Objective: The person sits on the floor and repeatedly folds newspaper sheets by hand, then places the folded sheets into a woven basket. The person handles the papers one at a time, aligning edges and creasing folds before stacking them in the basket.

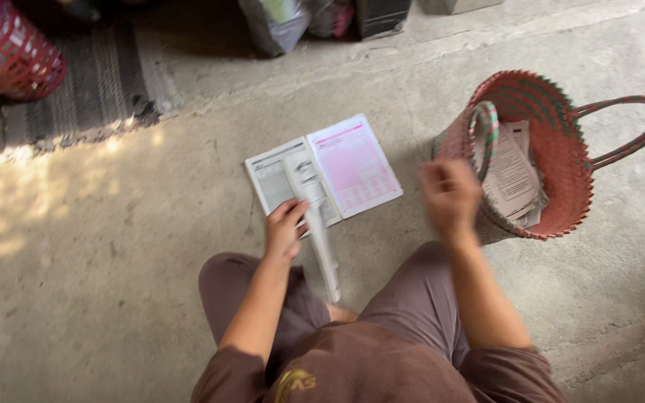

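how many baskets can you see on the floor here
2. A pink woven basket with looped handles sits at right, holding papers, beside the right hand. A red plastic basket stands at top left, partly cut off. Others may lie outside the view.

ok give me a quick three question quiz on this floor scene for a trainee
1. True or false: the left hand rests on the open booklet on the concrete floor.
2. Multiple choice: what lies inside the woven pink basket? A) fruit B) printed papers C) clothes
3. Short answer: is the right hand holding anything?

Key
1. True: its fingers lie on the booklet's near edge, beside a page that stands up, blurred.
2. B
3. Cannot tell: it is raised between booklet and basket and blurred; nothing shows in its grip.
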